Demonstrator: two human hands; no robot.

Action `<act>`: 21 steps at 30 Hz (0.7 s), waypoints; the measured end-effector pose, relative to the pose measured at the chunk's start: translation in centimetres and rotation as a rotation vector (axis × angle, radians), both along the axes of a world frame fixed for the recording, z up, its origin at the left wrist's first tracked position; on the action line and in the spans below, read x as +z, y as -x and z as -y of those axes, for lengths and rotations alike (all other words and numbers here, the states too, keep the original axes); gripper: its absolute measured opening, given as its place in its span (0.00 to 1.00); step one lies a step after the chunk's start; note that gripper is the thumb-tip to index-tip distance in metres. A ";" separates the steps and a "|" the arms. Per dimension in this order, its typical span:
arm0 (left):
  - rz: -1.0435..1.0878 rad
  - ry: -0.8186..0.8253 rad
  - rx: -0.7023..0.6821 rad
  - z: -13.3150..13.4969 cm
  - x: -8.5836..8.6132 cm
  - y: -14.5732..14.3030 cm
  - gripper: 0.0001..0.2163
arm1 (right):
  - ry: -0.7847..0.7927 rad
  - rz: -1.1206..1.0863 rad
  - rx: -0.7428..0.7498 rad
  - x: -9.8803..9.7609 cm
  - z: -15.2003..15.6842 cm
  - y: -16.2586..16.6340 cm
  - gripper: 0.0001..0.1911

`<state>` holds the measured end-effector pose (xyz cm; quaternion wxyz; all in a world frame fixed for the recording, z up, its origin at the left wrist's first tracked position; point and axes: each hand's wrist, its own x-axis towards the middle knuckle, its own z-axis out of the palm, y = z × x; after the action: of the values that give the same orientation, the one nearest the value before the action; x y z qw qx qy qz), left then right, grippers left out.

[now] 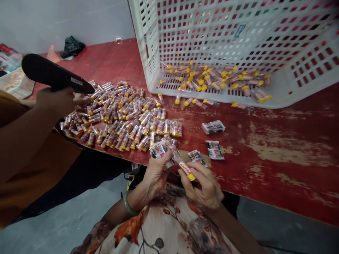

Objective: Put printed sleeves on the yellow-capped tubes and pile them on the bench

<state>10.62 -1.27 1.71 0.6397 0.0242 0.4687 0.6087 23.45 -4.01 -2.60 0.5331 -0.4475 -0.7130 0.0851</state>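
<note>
My left hand (156, 173), a green bangle on its wrist, is closed around a small stack of printed cards (159, 150), thumb on top. Between the fingers of my right hand (202, 185) is a small yellow-capped tube (186, 170) with a red and white label. The tube's clear end points up and left, close to my left hand; whether it touches the cards I cannot tell. Just beyond my right hand lie loose printed cards (197, 157). To the left, many clear yellow-ended tubes (127, 120) are spread across the red table (265, 141).
A white plastic basket (152, 76) lies tipped on its side, with yellow-capped tubes (201, 79) inside and along its rim. Further card piles (213, 127) are on the table. At left, a co-worker's hand (57, 102) holds a black heat-gun-like tool (50, 72) over the tubes.
</note>
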 end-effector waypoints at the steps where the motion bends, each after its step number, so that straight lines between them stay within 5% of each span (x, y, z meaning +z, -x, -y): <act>1: 0.000 -0.003 0.001 0.1 -0.1 0.0 0.19 | -0.009 0.010 -0.001 -0.2 -0.1 0.1 0.33; 4: 0.005 -0.018 -0.023 0.3 -0.2 0.2 0.20 | -0.022 -0.027 0.057 -0.1 -0.6 0.3 0.32; 10: -0.019 -0.040 -0.052 0.4 0.0 0.6 0.18 | 0.127 -0.073 0.401 1.0 -2.0 -1.0 0.22; 21: -0.002 -0.018 -0.143 1.4 1.1 -0.8 0.18 | -0.008 -0.222 0.114 2.0 -1.8 0.3 0.13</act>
<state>11.41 -2.67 2.81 0.6810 0.0639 0.4607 0.5656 23.20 -2.17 -0.57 0.6050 -0.3917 -0.6741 0.1616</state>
